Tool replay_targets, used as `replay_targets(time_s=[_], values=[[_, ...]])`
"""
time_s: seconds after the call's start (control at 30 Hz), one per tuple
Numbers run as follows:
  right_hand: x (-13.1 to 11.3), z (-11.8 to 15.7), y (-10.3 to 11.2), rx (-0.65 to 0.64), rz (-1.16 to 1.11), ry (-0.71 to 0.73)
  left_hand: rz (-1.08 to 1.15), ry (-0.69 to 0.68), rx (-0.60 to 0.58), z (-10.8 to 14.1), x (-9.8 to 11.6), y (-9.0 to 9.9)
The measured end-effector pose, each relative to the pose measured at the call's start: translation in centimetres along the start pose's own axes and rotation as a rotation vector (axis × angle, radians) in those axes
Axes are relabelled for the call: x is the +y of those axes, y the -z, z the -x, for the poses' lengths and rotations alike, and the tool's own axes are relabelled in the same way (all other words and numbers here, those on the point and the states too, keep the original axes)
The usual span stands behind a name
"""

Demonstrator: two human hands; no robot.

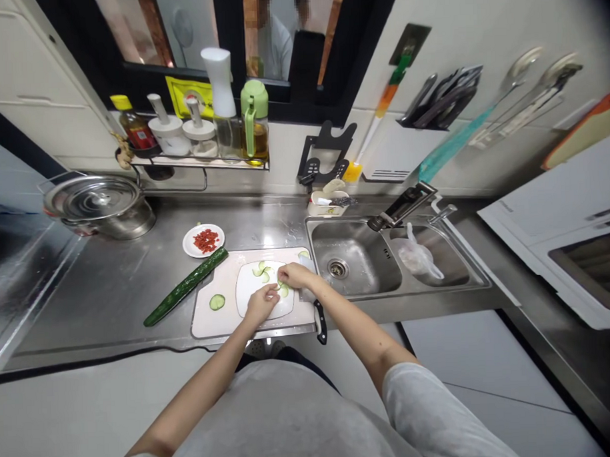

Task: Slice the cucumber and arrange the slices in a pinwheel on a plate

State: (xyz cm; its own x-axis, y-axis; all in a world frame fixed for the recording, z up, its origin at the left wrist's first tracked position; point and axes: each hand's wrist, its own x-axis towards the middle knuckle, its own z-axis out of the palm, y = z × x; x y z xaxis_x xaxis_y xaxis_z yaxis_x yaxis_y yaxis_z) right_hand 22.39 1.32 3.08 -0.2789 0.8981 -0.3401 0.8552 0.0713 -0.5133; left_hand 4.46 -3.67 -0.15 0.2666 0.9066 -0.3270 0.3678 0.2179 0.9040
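Note:
A white square plate (245,284) rests on a pale cutting board (204,317). Several thin, pale green cucumber slices (261,270) lie on the plate in curved pieces. My left hand (260,305) is over the plate's front part, fingertips drawn together; whatever they hold is hidden. Close by at the right, my right hand (294,275) pinches a cucumber slice above the plate, though the fingers cover most of it. One round cucumber piece (217,302) lies on the board, left of the plate. A long dark green cucumber (187,286) leans across the board's left edge.
Chopped red bits fill a small white dish (189,245) behind the cucumber. A knife (320,321) lies at the board's right edge, handle toward me. Further right is a double sink (356,253) holding a plastic bag (419,259). A lidded steel pot (104,207) stands at left.

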Motion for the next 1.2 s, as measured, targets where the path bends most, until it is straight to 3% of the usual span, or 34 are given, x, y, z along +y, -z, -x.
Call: replay_targets(time_s=[0.17,0.37,0.67,1.2], values=[[-0.1,1.7,-0.5,0.077,0.132,-0.084,-0.474,-0.112,0.036,0.3,0.6,1.3],[-0.4,3.0,-1.6,0.113,0.191,-0.127,-0.780,-0.268,-0.075,-1.0,0.6,1.4],[-0.2,2.5,-1.8,0.083,0.139,-0.134,-0.827,-0.308,-0.099,-2.5,0.5,1.2],[0.6,1.6,-0.8,-0.009,0.094,-0.157,-0.848,-0.326,-0.097,-2.8,-0.1,0.1]])
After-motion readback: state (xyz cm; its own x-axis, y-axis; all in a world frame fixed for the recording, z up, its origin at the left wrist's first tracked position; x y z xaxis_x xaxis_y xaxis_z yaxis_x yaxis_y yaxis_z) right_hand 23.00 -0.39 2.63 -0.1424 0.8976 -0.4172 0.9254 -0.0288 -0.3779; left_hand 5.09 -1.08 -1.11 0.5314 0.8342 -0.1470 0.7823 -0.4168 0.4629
